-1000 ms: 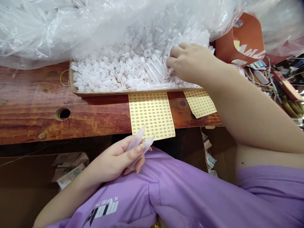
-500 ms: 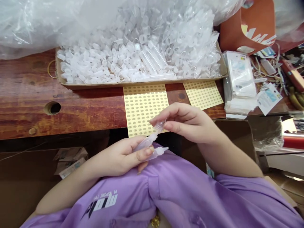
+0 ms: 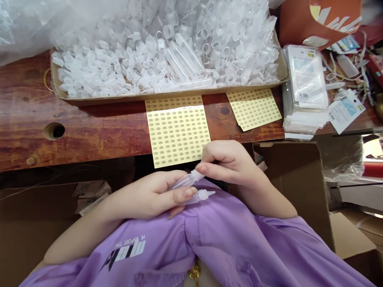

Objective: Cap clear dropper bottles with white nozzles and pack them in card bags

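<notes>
My left hand is closed round two small clear plastic dropper bottles, held over my lap with their tips pointing right. My right hand pinches a small clear cap at the tip of the upper bottle. A shallow cardboard tray heaped with clear caps and bottles lies on the wooden table beyond. Two yellow sticker sheets, one in the middle and one to its right, hang over the table's near edge.
Clear plastic bags lie over the back left. Stacked packets and an orange box sit at the right. An open cardboard box stands by my right knee. The table has a round hole.
My right hand left the tray with a cap, came down to my lap and set the cap on the upper bottle's tip. The view has dropped lower.
</notes>
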Tool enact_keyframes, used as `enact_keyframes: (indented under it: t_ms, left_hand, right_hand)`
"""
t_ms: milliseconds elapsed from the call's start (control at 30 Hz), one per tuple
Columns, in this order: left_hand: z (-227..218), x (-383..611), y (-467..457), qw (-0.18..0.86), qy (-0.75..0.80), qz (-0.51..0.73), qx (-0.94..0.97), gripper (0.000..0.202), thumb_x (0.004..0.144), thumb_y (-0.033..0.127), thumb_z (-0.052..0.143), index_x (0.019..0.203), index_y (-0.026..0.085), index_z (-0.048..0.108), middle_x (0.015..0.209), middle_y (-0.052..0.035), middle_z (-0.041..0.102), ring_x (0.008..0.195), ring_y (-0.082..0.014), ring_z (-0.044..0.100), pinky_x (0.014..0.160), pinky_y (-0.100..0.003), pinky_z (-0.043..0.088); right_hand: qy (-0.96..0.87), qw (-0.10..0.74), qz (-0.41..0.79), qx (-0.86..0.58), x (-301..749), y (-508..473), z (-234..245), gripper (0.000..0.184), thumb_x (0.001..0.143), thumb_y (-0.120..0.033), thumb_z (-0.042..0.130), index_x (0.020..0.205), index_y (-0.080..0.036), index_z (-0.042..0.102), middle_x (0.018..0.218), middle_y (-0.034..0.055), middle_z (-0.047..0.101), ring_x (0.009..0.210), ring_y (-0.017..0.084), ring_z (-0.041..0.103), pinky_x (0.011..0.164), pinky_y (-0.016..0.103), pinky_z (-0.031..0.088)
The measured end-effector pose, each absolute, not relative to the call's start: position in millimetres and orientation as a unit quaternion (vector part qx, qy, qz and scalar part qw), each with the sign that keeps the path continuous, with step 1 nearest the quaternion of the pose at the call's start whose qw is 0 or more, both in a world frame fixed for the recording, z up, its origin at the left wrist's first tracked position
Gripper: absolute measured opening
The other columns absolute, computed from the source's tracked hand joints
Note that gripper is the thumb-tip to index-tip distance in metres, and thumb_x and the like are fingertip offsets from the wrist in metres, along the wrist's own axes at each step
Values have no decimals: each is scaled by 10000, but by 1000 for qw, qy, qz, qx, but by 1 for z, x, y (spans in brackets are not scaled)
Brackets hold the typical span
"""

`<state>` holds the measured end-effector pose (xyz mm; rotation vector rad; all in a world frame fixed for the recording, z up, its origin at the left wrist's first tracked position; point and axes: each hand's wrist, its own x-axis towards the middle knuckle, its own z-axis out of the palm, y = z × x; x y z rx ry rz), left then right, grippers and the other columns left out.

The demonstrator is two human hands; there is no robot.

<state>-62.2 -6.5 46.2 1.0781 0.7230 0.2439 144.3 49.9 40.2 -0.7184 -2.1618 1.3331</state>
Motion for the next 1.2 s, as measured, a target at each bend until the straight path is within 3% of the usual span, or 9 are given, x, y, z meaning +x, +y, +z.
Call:
enact_keyframes:
  t_ms: [100, 233, 300, 367, 500, 667, 800, 1000, 1200]
  left_hand:
    - [48, -61, -6, 785, 341, 109, 505, 391, 943, 491, 425, 706, 181, 442, 594, 38, 482, 551, -91, 423, 573, -220, 367]
    - [48, -60, -5, 793, 347, 115, 487, 357, 940, 490, 423, 761, 183, 450, 585, 47, 461, 531, -89, 396, 527, -213, 339]
    - [47, -60, -6, 794, 339, 107, 492, 371, 940, 496, 422, 746, 181, 456, 585, 43, 464, 534, -90, 399, 526, -211, 342]
    - [46, -60, -6, 791, 339, 106, 498, 392, 939, 502, 423, 714, 182, 440, 584, 41, 461, 531, -87, 393, 528, -212, 341]
    - [46, -61, -6, 797, 347, 111, 482, 346, 936, 499, 431, 783, 188, 444, 595, 54, 458, 530, -87, 384, 526, -212, 330]
    - [47, -62, -7, 789, 366, 116, 479, 388, 916, 540, 454, 745, 192, 433, 585, 49, 454, 518, -91, 372, 521, -223, 323]
    - [45, -64, -9, 786, 380, 127, 471, 369, 917, 531, 462, 761, 198, 436, 588, 50, 456, 522, -94, 366, 522, -224, 317]
    - [48, -63, -8, 759, 397, 123, 501, 397, 917, 546, 448, 736, 194, 427, 581, 52, 439, 527, -91, 364, 542, -220, 334]
    - [50, -69, -7, 772, 380, 143, 489, 437, 916, 561, 438, 701, 181, 416, 565, 53, 420, 492, -72, 331, 484, -213, 285]
  right_hand:
    - [-833, 214, 448, -244, 148, 56, 45, 451, 965, -444, 451, 628, -157, 532, 567, -7, 513, 532, 87, 461, 505, 237, 329]
    - [-847, 178, 472, -167, 155, 64, 48, 267, 935, -365, 542, 1082, -148, 592, 995, 82, 679, 850, 131, 626, 704, 231, 474]
    - [-875, 139, 435, -163, 156, 66, 49, 233, 964, -333, 483, 921, -151, 621, 811, 47, 673, 724, 117, 607, 615, 221, 432]
    - [-887, 117, 406, -184, 154, 66, 48, 387, 995, -385, 389, 772, -155, 607, 663, 24, 619, 605, 107, 554, 542, 228, 376]
    - [-874, 162, 436, -138, 151, 67, 47, 307, 970, -401, 462, 1009, -136, 612, 911, 73, 682, 806, 126, 618, 680, 225, 457]
    - [-898, 132, 384, -167, 147, 70, 48, 393, 1002, -398, 365, 810, -151, 603, 728, 42, 640, 654, 122, 567, 563, 238, 380]
    - [-884, 142, 423, -138, 144, 72, 50, 262, 975, -360, 458, 1022, -139, 591, 931, 75, 677, 820, 127, 612, 687, 224, 444]
    - [-905, 74, 380, -177, 133, 75, 53, 490, 1009, -419, 267, 684, -163, 529, 643, 36, 577, 594, 121, 486, 551, 253, 310]
    - [-887, 53, 445, -112, 125, 84, 67, 279, 972, -335, 425, 995, -115, 596, 919, 83, 656, 798, 137, 572, 685, 245, 421]
